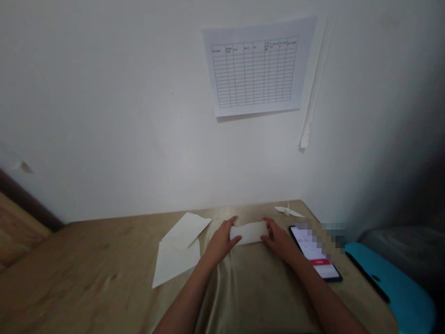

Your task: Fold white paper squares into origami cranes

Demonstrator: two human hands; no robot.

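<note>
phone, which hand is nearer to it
Right: the right hand is left of the phone, at the right end of the white paper; the left hand is farther left, at its other end.

Dimly lit white wall (121, 116), with a printed grid sheet (255, 74) hanging high; below, against it, a brown-covered table (86, 264); at left edge, wooden furniture (17, 227).

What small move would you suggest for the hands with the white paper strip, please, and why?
Perhaps draw the white paper strip gently flatter: the left hand and right hand hold opposite ends, and its upper edge looks uneven.
</note>
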